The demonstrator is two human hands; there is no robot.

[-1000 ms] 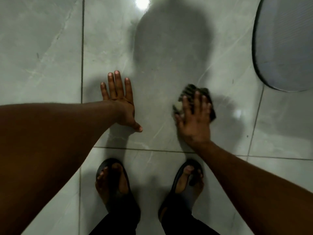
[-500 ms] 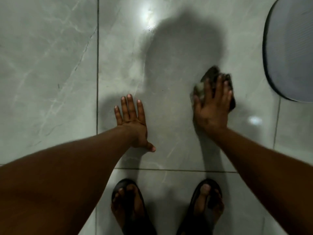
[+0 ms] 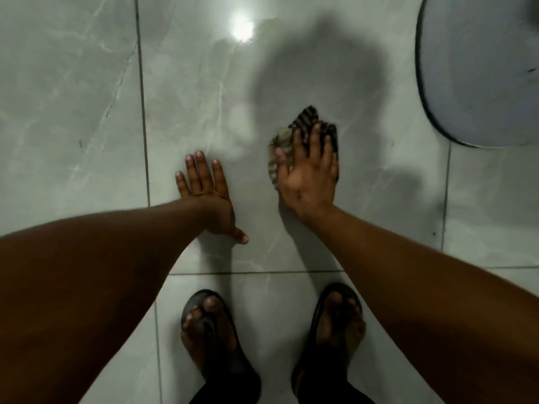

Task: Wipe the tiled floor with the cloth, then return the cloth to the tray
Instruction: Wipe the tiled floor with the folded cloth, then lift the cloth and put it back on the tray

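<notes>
A dark striped cloth lies bunched on the glossy grey tiled floor, pressed down under my right hand, whose fingers are spread flat over it. Part of the cloth sticks out beyond the fingertips and to the left of the palm. My left hand rests flat on the same tile, fingers apart, holding nothing, a hand's width left of the cloth. A round grey tray sits on the floor at the upper right, cut off by the frame edge, with nothing visible on it.
My two feet in dark sandals stand on the tile just below the hands. Dark grout lines cross the floor. A bright light reflection and my shadow fall on the tile ahead.
My right hand pushed the cloth forward toward the tray, then pulled it back a little and to the left. The left hand stays planted on the tile.
</notes>
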